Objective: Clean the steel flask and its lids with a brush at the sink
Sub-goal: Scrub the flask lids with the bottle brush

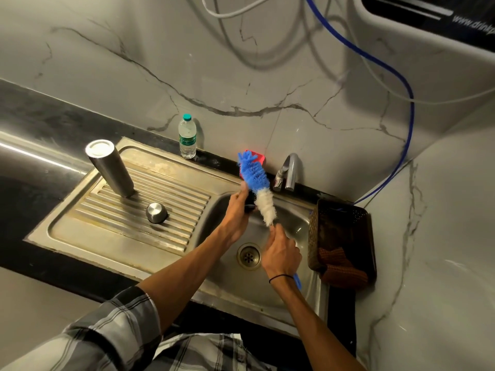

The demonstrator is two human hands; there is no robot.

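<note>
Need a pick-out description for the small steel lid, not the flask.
Start at the ribbed draining board left of the sink bowl. The steel flask stands at its far end. Nearer the camera, alone on the ribs, sits the lid: a low, rounded steel dome, far shorter than the flask.

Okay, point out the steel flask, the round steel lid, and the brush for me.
steel flask [112, 170]: head view, on the middle of its side wall, standing on the drainboard.
round steel lid [156, 212]: head view, on its domed top.
brush [257, 183]: head view, on the bristles where blue meets white.
</note>
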